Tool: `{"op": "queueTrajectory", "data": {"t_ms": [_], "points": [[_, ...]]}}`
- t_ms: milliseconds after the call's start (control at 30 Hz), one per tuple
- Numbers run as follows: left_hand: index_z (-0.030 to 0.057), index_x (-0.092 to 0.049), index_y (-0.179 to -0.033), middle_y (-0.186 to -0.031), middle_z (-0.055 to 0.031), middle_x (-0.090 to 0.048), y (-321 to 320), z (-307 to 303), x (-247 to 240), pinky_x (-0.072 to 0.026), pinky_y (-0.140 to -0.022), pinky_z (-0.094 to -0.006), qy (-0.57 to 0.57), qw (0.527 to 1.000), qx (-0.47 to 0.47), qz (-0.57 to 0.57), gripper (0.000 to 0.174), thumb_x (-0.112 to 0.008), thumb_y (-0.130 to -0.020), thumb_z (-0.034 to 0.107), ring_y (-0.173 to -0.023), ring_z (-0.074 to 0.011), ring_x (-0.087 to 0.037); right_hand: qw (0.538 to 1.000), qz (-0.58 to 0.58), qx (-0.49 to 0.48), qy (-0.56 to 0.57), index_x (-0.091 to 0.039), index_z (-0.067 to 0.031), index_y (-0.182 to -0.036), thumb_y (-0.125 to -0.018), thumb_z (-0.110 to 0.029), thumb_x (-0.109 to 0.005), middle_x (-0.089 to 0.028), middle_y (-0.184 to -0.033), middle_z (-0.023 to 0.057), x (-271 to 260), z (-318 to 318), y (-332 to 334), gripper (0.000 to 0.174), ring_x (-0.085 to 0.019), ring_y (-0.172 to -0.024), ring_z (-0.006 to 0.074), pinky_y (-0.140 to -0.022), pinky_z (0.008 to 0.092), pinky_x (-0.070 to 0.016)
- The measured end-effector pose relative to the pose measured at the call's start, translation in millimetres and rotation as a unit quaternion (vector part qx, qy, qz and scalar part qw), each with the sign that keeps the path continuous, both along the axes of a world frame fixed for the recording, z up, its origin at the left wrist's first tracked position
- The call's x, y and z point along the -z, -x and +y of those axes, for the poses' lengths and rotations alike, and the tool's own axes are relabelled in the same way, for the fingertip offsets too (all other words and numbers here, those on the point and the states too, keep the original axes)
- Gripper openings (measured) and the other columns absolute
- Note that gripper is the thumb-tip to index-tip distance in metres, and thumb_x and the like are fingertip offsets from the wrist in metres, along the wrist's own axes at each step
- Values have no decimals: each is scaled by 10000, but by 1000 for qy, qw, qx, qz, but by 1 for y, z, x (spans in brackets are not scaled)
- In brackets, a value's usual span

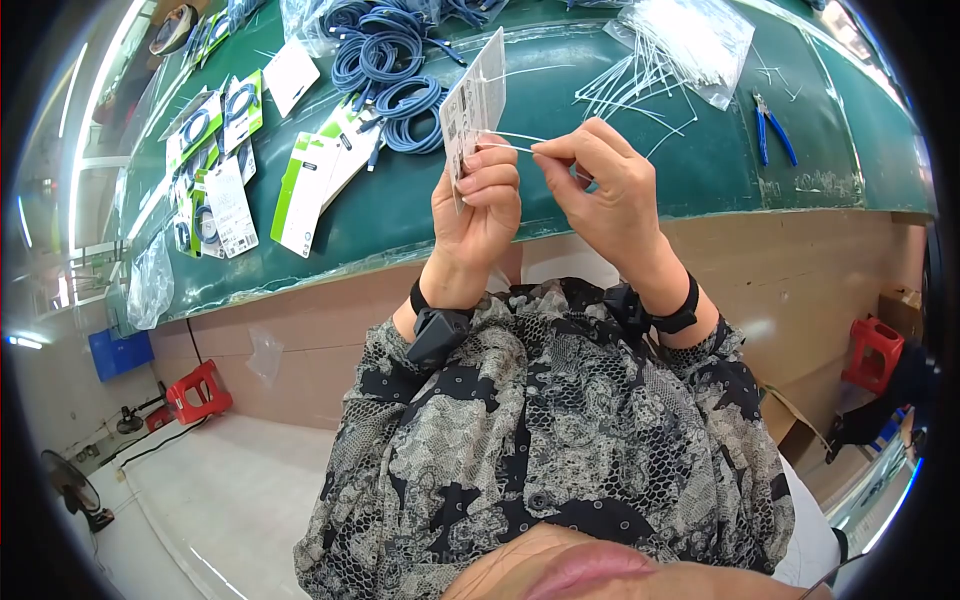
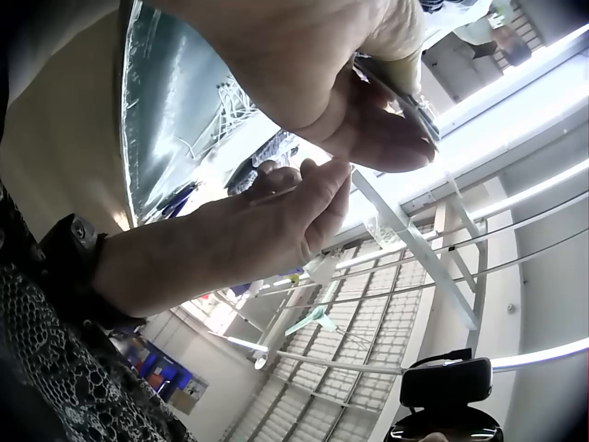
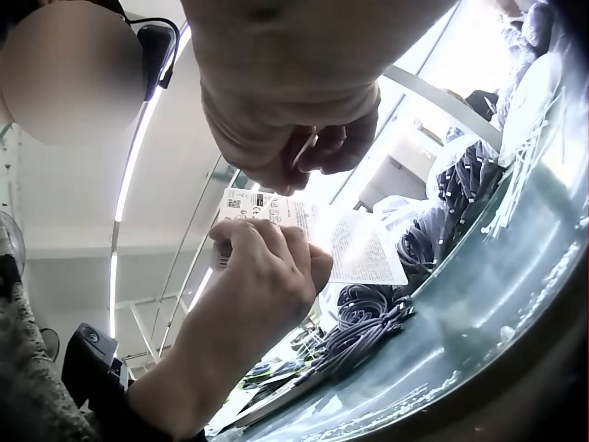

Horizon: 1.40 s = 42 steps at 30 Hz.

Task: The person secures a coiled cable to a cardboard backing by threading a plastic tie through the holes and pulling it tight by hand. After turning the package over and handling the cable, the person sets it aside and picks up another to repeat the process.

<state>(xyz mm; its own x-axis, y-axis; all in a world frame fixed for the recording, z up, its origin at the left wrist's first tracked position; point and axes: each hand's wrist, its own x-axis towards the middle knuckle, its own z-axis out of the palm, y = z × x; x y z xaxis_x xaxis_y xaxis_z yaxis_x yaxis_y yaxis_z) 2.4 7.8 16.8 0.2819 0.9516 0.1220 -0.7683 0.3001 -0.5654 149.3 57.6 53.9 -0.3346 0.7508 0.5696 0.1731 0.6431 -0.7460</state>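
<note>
cables (image 1: pixel 385 70) lie on the table (image 1: pixel 620 190), pliers (image 1: pixel 772 128) far right.

Green workbench (image 1: pixel 720 175) with blue cables (image 1: pixel 385 55), cable ties (image 1: pixel 640 75), pliers (image 1: pixel 762 135)

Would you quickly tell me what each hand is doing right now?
Left hand: grips the printed card.
Right hand: pinches a white cable tie.

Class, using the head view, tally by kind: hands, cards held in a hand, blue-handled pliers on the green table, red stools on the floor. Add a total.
Hands: 2, left hand, right hand
Held card: 1
Blue-handled pliers: 1
Red stools: 2
Total: 6
</note>
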Motion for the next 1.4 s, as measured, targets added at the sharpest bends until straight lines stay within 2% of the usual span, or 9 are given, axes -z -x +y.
{"op": "queueTrajectory", "data": {"t_ms": [367,500,600,733,1000,1400], "points": [[11,-457,-1003,-792,-29,-463,-3,-1,3,-412,-559,-226,-9,995,-28,91,167,-555,-892,90,-644,-111,-473,1000,5,-15,2,-657,-32,-826,-723,63,-675,-550,-691,19,0,-4,-2,142,-479,-555,72,-460,201,-385],[19,-442,-946,-736,-34,-466,-2,-1,0,-410,-520,-229,-20,995,-41,90,89,-501,-905,71,-590,-121,-476,999,-4,27,-20,-655,-42,-821,-698,68,-680,-549,-692,24,-6,-3,-6,167,-491,-572,111,-488,227,-404],[31,-411,-892,-653,-54,-477,-6,4,1,-405,-442,-240,-76,997,-27,-9,56,-416,-927,75,-506,-141,-485,983,-39,14,-176,-660,-61,-823,-653,60,-696,-554,-709,20,-19,-9,-6,212,-503,-616,158,-522,254,-414],[41,-381,-859,-585,-79,-480,-10,4,-9,-399,-374,-255,-99,994,-8,-38,106,-347,-947,91,-436,-169,-489,975,-45,-5,-218,-669,-79,-832,-613,22,-718,-566,-740,4,-25,-10,-3,245,-509,-661,187,-575,281,-420],[44,-362,-858,-576,-104,-499,-14,-1,-9,-417,-362,-264,-124,991,14,-57,100,-350,-944,93,-431,-192,-501,962,-43,-8,-270,-688,-99,-884,-595,-64,-726,-574,-769,-22,-20,-6,-3,293,-509,-704,180,-639,298,-411],[52,-355,-864,-582,-120,-505,-13,0,-4,-418,-360,-270,-133,990,16,-51,101,-362,-945,111,-439,-201,-507,956,-77,-22,-281,-696,-105,-922,-605,-95,-706,-579,-777,-35,-21,-5,-4,318,-505,-729,173,-677,301,-400]]}}
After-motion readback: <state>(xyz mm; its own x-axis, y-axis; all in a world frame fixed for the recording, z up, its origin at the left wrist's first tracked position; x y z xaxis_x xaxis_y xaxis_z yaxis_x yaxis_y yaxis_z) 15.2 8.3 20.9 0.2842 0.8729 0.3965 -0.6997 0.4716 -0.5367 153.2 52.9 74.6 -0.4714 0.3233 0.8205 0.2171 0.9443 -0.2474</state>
